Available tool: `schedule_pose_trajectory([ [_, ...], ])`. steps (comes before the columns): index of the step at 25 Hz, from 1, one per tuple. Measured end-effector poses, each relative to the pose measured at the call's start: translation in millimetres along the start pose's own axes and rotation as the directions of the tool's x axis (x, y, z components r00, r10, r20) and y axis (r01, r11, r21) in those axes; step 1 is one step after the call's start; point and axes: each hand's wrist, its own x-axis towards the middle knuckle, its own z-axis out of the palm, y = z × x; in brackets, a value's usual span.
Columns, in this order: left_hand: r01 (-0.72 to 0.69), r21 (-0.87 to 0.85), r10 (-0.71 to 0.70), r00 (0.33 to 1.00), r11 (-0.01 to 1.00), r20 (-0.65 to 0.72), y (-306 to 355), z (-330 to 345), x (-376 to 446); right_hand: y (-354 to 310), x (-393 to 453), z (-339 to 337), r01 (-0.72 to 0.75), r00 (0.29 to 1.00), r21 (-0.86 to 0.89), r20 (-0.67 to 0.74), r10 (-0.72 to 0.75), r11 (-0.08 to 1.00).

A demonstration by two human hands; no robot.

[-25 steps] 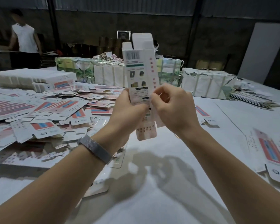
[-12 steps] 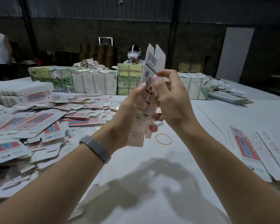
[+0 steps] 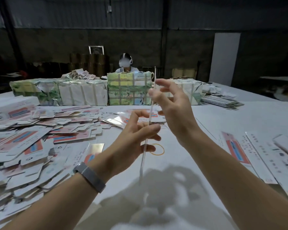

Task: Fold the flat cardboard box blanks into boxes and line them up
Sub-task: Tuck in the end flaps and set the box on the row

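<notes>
One box blank stands edge-on at centre, pinched by the left hand low and the right hand high; half a second ago its printed face showed. One rubber band lies at 6 o'clock of the hands.

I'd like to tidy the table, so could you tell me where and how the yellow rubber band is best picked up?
Pinch the yellow rubber band on its right arc, coming from above. It lies flat on the white table, and the left hand and the edge-on box blank cover its left side.
</notes>
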Motion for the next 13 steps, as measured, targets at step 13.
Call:
schedule_pose_trajectory([
  [13, -0.119, 0.157, 0.118, 0.993, 0.980, 0.013, 55.8, -6.8, 4.1, -8.5, 0.3, -6.3, 0.240, 0.970, -0.413, 0.069, -0.233, 0.879],
])
